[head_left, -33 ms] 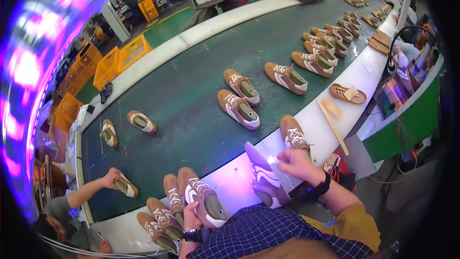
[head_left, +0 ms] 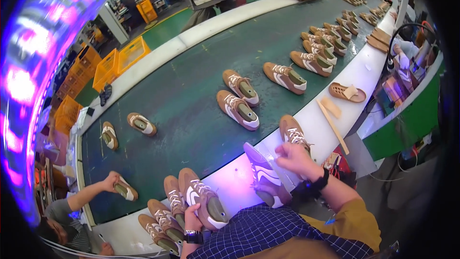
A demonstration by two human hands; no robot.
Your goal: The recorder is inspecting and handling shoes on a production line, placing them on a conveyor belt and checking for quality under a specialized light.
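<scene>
My left hand (head_left: 193, 217) is wrapped round the side of a brown sneaker (head_left: 195, 188) with white laces and a green insert in its opening. Brown sneakers (head_left: 163, 216) lie side by side to the left of it. My right hand (head_left: 296, 159) is raised with its fingers pinched together; what they hold, if anything, I cannot make out. Just left of that hand, a sneaker (head_left: 269, 180) rests tilted under purple light, beside a clear sheet (head_left: 286, 178). Partly behind the right hand stands another brown sneaker (head_left: 290, 127).
A green conveyor belt (head_left: 187, 115) carries several sneakers (head_left: 237, 110). At the left, a co-worker's hand (head_left: 111, 181) holds a shoe (head_left: 126, 189). A sole (head_left: 347, 92) and a tan strip (head_left: 333, 127) lie on the white ledge. Yellow crates (head_left: 132, 53) stand beyond the belt.
My right hand has shifted very slightly up and left, its fingers still together. The co-worker's hand at the left is a little lower. My left hand keeps its grip on the sneaker.
</scene>
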